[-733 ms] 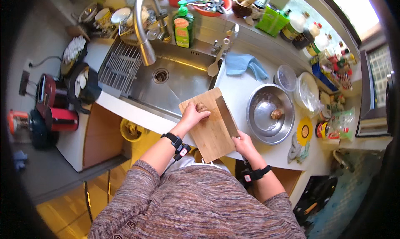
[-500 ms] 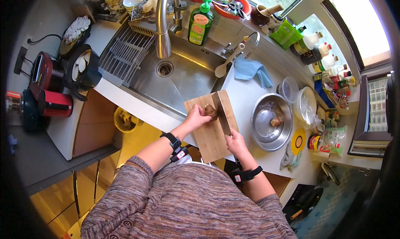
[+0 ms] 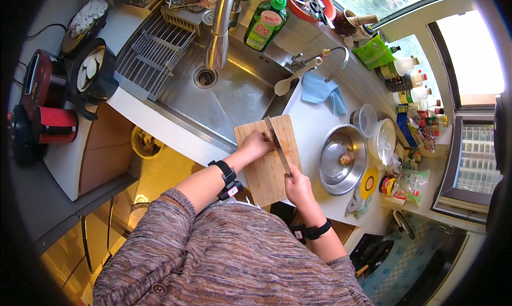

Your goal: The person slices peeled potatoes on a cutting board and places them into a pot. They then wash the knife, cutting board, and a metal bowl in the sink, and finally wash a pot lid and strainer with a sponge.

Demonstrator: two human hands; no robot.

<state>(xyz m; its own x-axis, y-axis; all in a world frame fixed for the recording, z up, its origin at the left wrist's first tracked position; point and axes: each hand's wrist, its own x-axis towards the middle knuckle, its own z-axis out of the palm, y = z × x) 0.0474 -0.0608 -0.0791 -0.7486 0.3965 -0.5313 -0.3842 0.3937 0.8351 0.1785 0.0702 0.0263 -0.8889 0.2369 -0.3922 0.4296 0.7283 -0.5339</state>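
A wooden cutting board (image 3: 266, 187) lies at the counter's front edge, its far end by the sink. My left hand (image 3: 254, 147) is closed around a brown, rough-skinned tuber (image 3: 266, 136) on the board; the fingers cover most of it. In my right hand (image 3: 300, 189) is the handle of a cleaver (image 3: 280, 148). Its blade points away from me, edge-on to the view, close against the tuber and my left fingertips. Whether the blade has entered the tuber I cannot tell. To the right, a steel bowl (image 3: 324, 164) holds another tuber (image 3: 346, 159).
The steel sink (image 3: 234, 92) with its faucet (image 3: 217, 39) and drying rack (image 3: 152, 58) lies beyond the board. A blue cloth (image 3: 322, 92) and a pale spoon (image 3: 285, 85) rest right of the sink. A green soap bottle (image 3: 265, 27) stands behind; a stove (image 3: 410, 258) is at lower right.
My left hand has closed further over the tuber, hiding more of it. The cleaver has turned more edge-on and sits nearer my left fingers. The whole view has shifted slightly.
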